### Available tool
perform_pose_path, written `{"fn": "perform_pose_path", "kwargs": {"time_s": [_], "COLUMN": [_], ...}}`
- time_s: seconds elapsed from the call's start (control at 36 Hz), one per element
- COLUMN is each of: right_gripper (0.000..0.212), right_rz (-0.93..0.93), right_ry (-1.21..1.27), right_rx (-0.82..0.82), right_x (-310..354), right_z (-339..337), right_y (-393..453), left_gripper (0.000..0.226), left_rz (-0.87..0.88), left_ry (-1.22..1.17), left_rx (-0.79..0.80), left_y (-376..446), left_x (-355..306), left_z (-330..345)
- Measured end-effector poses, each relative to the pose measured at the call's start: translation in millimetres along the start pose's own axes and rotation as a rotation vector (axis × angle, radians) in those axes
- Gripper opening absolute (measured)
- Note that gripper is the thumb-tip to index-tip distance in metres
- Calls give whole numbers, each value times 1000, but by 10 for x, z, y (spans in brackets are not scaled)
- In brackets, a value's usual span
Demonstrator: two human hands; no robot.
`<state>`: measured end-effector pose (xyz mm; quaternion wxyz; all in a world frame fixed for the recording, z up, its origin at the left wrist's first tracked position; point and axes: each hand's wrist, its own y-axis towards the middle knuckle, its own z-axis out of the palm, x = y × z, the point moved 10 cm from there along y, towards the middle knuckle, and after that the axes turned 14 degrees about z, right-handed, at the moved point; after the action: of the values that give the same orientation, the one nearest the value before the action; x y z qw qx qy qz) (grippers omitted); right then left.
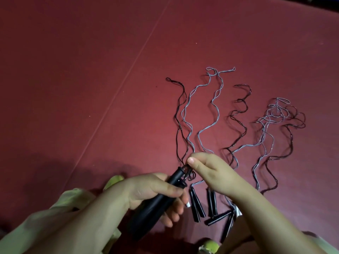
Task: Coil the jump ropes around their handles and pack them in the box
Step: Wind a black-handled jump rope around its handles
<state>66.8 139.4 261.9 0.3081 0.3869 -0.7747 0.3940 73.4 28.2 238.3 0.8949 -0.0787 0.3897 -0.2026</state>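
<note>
My left hand (156,191) is shut on a pair of black jump rope handles (154,204), held together and pointing up to the right. Their black rope (178,114) runs from the handle tips away over the red mat. My right hand (211,171) pinches this rope just above the handle tips, where a small loop hangs. Several other ropes, grey (213,105) and black (242,114), lie in wavy lines on the mat. Their black handles (197,206) rest near my right wrist. No box is in view.
A red mat (91,61) covers the whole floor, with a seam (128,70) running diagonally at the left. A tangled bunch of grey and black rope (280,114) lies at the right. Pale green cloth (77,198) shows by my left arm.
</note>
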Motion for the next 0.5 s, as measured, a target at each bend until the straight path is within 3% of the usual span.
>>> {"fn": "perform_pose_path", "kwargs": {"time_s": [0.25, 0.39, 0.5], "right_gripper": [43, 38, 37], "right_rz": [106, 93, 112], "right_ry": [275, 296, 351], "right_rx": [109, -31, -44], "right_x": [-18, -8, -34], "right_z": [212, 53, 6], "right_y": [23, 55, 67], "left_gripper": [45, 50, 47], "left_rz": [347, 388, 376], "left_ry": [-173, -204, -157], "left_rx": [-232, -282, -212], "left_y": [17, -21, -22], "left_x": [-359, -441, -458], "left_z": [-249, -292, -227]}}
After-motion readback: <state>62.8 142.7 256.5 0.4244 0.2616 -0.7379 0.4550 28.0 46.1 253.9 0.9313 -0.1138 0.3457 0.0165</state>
